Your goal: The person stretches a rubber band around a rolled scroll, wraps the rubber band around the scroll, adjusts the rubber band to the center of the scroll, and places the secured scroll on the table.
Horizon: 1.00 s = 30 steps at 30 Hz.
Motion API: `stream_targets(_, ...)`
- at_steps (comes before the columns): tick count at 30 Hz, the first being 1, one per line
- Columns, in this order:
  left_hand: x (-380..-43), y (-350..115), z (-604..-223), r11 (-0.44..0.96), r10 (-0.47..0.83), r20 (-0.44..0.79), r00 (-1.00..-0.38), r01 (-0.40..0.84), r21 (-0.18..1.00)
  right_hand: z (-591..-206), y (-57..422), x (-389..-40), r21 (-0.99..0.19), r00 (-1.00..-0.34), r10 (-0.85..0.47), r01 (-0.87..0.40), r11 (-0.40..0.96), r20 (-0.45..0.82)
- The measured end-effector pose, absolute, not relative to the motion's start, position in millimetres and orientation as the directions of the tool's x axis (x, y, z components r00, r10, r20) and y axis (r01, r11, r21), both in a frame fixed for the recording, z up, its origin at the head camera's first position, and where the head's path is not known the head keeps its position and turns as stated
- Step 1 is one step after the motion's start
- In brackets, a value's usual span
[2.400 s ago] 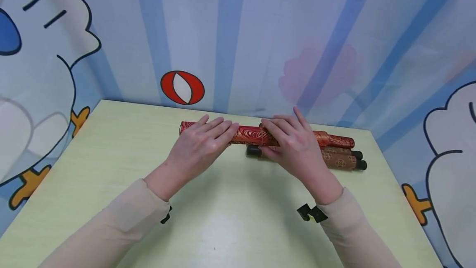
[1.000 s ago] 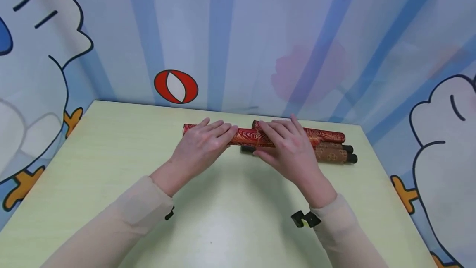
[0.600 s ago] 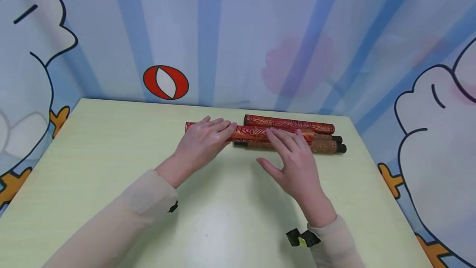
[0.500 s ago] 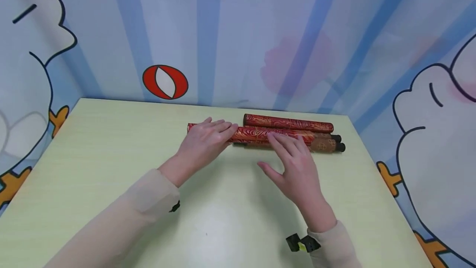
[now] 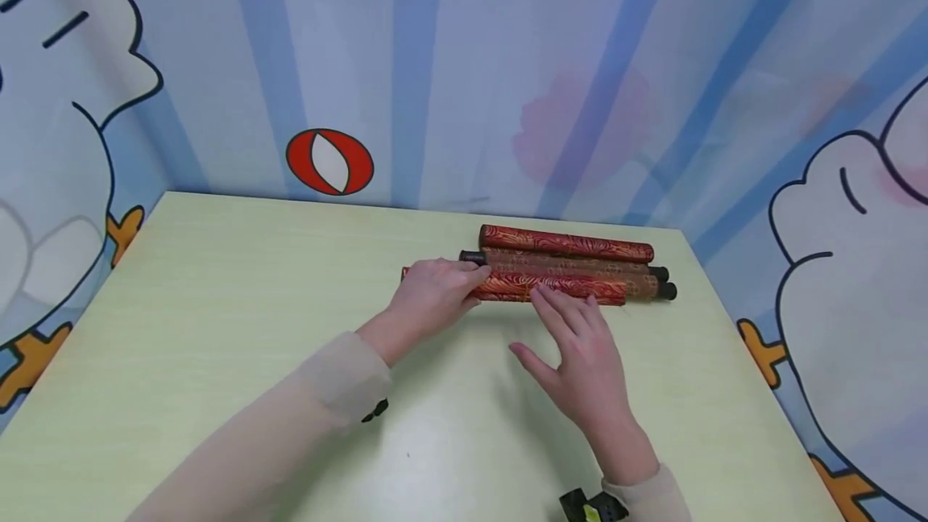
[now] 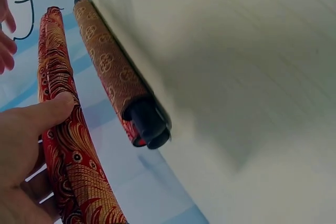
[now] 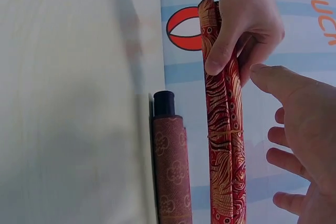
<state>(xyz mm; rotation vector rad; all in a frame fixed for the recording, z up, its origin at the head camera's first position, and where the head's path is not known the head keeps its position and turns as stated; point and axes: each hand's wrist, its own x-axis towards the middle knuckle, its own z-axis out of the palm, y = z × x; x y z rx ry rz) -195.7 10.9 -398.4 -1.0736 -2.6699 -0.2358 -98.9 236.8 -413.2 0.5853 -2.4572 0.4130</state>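
My left hand (image 5: 431,296) grips the left part of a red-and-gold patterned scroll (image 5: 507,287), thumb on one side and fingers behind. In the right wrist view a thin band circles this scroll (image 7: 223,169), and a lengthwise seam divides it. It is held above the table, in front of two brown scrolls (image 5: 565,263) with black knobs. Farther back lies another red patterned scroll (image 5: 565,242). My right hand (image 5: 583,361) has its fingers extended and thumb spread, close to the held scroll. The right wrist view shows a gap between that hand (image 7: 310,124) and the scroll.
The pale table (image 5: 239,304) ends at a wall sheet (image 5: 464,87) printed with blue stripes and cartoon figures. The resting scrolls lie side by side near the table's back right edge. Bare tabletop extends to the left and in front.
The right hand has come off the red scroll and drawn back toward me. The left hand has brought that scroll nearer and slightly rightward, uncovering the brown scrolls and the rear red one.
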Motion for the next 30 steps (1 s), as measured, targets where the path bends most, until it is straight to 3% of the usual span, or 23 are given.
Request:
stream_targets(6, -199.4, 32.3, -407.8, 0.711, 0.673, 0.241, -0.699, 0.702, 0.048, -424.3, 248.0, -87.7, -0.172, -0.765, -0.29, -0.459, 0.872, 0.575)
stream_targets(19, -204.2, 65.5, -425.2, 0.691, 0.697, 0.183, -0.694, 0.717, 0.088, -442.4, 258.0, -60.1, -0.232, -0.921, -0.179, -0.269, 0.935, 0.347)
stream_targets(30, -209.8, 90.6, -434.2, 0.704, 0.685, 0.127, -0.718, 0.696, 0.139, -442.5, 263.7, -56.1, -0.216, -0.961, -0.122, -0.177, 0.96, 0.246)
